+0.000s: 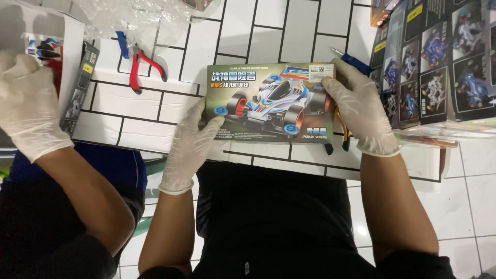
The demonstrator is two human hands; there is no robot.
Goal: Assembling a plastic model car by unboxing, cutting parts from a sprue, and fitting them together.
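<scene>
I hold a flat green toy car box point(269, 102) with a picture of a white and blue racing car on its lid, just above the white tiled table point(155, 106). My left hand point(192, 142), in a white glove, grips its left edge. My right hand point(358, 107), also gloved, grips its right edge. Under the box's right side lie yellow-handled pliers point(341, 135), mostly hidden.
Another person's gloved hand point(26, 103) rests at the far left by a white box point(62, 51). Red-handled pliers point(138, 64) and a blue tool point(122, 44) lie at the back left, a blue-handled screwdriver point(354, 61) behind my right hand. Stacked toy boxes point(439, 57) fill the right; clear plastic wrap point(139, 15) lies at the back.
</scene>
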